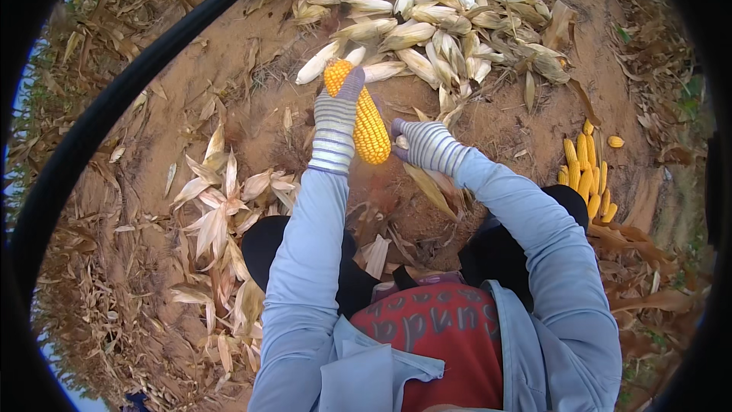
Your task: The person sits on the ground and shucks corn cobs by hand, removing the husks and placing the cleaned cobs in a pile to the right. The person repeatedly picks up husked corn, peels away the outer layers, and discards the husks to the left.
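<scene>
My left hand [336, 120], in a striped knit glove, grips a husked ear of yellow corn [372, 129]. The ear's kernels are bare; the thumb lies across its upper part, and one end points down towards me. Just right of the ear's lower end is my right hand [429, 146], gloved the same way, with its fingers closed around a pale stub of corn husk [402, 142]. Dry husk leaves [430, 190] hang below that hand. Part of the husk is hidden by the glove.
Ahead lies a pile of unhusked corn ears [423, 34] on bare soil [257, 109]. Several husked yellow ears [584, 166] are heaped at the right. Loose husks [220, 206] lie by my left knee. A dark curved bar [131, 83] crosses the upper left.
</scene>
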The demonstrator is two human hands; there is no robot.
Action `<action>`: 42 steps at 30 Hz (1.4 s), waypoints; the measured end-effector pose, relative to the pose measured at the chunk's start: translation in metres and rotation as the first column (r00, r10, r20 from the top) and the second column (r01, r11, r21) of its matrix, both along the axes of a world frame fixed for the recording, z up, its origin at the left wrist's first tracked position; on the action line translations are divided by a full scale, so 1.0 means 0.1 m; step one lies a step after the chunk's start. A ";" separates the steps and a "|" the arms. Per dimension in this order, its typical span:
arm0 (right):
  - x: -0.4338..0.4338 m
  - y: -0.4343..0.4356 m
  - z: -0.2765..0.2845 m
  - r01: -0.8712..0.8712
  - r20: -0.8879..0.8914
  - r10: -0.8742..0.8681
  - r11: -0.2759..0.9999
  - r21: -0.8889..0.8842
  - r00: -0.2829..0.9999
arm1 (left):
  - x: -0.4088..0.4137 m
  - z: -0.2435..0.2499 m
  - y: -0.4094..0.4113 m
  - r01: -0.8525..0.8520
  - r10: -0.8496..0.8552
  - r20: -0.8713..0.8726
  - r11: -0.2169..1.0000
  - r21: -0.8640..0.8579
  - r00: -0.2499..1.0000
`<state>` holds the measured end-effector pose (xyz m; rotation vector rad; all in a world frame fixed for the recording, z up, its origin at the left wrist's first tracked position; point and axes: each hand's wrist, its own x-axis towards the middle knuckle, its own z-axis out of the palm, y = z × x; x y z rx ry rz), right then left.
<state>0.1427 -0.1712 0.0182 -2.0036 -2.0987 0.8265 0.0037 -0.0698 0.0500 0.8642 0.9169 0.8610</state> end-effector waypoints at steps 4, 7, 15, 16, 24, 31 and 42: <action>1.06 0.12 -0.35 0.759 -0.369 -0.668 0.616 0.211 0.646 | 0.00 0.16 0.01 0.003 0.026 0.206 0.991 -0.136 0.978; 1.34 0.17 -0.25 0.969 -0.621 -0.753 0.092 0.231 0.219 | 0.01 0.37 -0.23 0.092 0.023 0.419 0.963 -0.252 0.908; -0.04 0.47 0.21 0.094 -0.935 -0.353 0.930 -0.354 -0.029 | 0.06 0.61 -0.51 0.239 -0.148 0.492 0.962 -0.128 0.858; 0.07 0.52 0.02 0.104 -0.934 -0.346 0.929 -0.355 -0.088 | 0.12 0.63 -0.49 0.256 -0.164 0.517 0.960 -0.111 0.840; 0.15 0.07 0.37 0.117 -0.885 -0.009 0.992 0.052 0.466 | 0.14 -0.04 -0.16 0.076 -0.042 0.460 0.996 -0.055 0.887; 0.91 -0.53 0.49 0.124 -0.162 -0.156 0.974 -0.190 0.974 | 0.04 0.15 -0.19 0.026 -0.068 0.277 0.988 0.151 0.958; 2.93 -1.52 0.41 0.628 0.825 -0.089 0.695 -0.350 0.558 | 0.12 0.16 -0.22 0.098 -0.100 0.250 0.995 0.021 0.963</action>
